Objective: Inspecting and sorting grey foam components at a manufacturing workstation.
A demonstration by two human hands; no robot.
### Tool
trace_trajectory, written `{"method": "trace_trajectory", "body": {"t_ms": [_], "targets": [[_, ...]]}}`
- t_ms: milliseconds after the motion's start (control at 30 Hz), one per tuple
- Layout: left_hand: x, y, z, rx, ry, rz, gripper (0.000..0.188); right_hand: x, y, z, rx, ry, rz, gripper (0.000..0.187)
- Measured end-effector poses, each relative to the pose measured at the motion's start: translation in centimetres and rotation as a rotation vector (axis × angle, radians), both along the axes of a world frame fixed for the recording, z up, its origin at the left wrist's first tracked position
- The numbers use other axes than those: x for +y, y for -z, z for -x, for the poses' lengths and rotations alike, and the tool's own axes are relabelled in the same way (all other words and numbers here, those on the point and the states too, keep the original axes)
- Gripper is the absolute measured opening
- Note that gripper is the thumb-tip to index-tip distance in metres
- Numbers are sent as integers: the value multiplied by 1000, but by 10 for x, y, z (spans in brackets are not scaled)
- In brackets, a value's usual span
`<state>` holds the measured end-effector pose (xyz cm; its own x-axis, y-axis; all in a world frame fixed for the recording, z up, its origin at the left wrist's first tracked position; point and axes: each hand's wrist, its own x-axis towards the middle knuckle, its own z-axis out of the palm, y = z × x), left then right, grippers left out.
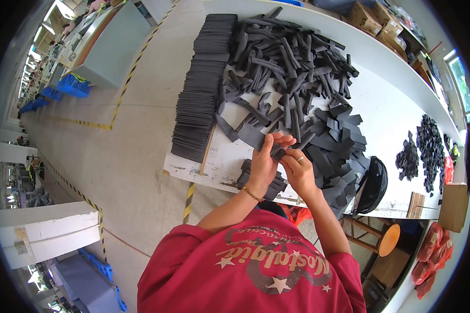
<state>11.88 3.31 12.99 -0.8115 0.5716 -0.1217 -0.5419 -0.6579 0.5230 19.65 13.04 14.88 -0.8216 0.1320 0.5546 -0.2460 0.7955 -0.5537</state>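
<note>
A dark grey strip [251,136], perhaps fabric, is held between my two hands over the near part of the white table [222,169]. My left hand [265,166] grips it with the thumb on top, and the strip's flat end sticks out to the left. The fingers of my right hand [299,169] pinch its other end, which is bent or folded. Beyond my hands spreads a heap of curled dark strips [292,57]. Flat dark pieces [326,154] lie in a pile to the right. A small stack of dark pieces [277,188] sits beneath my wrists, partly hidden.
A long row of stacked dark pieces [201,99] lines the table's left side. On the right are a black mesh item [373,188], more dark heaps [428,146] and a cardboard box [453,207]. A round-topped stool [389,240] stands below the table edge, near red bags [432,258].
</note>
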Motion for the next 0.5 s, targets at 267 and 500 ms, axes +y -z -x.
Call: {"method": "trace_trajectory", "body": {"t_ms": [267, 500], "targets": [[-1, 2, -2, 23, -24, 22, 34, 1, 1, 6, -3, -36, 11, 20], [-3, 1, 0, 50, -28, 13, 34, -1, 0, 9, 23, -33, 11, 20]]}}
